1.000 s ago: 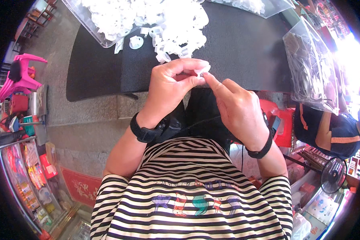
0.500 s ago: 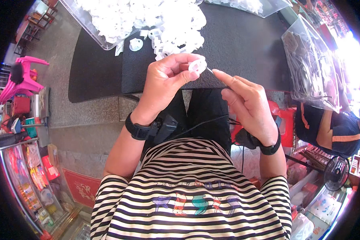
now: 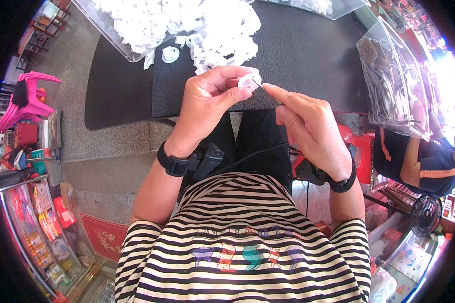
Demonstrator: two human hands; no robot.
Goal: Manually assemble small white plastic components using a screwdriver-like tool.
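A small round white plastic part [image 3: 247,81] is pinched between the thumb and fingers of my left hand [image 3: 205,101], above the near edge of the black table [image 3: 308,58]. My right hand [image 3: 313,121] grips a thin dark rod [image 3: 273,98], its index finger stretched along it. The rod's tip meets the right side of the white part; whether it goes inside cannot be made out. Just beyond my left hand lies a heap of similar white parts [image 3: 227,38], and one loose white piece [image 3: 170,54] sits to its left.
A clear bin [image 3: 128,54] of white parts stands at the far left of the table, another clear tray [image 3: 338,14] at the far right. At the right edge, a clear box [image 3: 371,38] holds thin grey strands. A person in dark clothes [image 3: 437,164] is beyond it.
My right hand has shifted slightly left, bringing the rod closer against the white part. The white part has tilted a little in my left hand.
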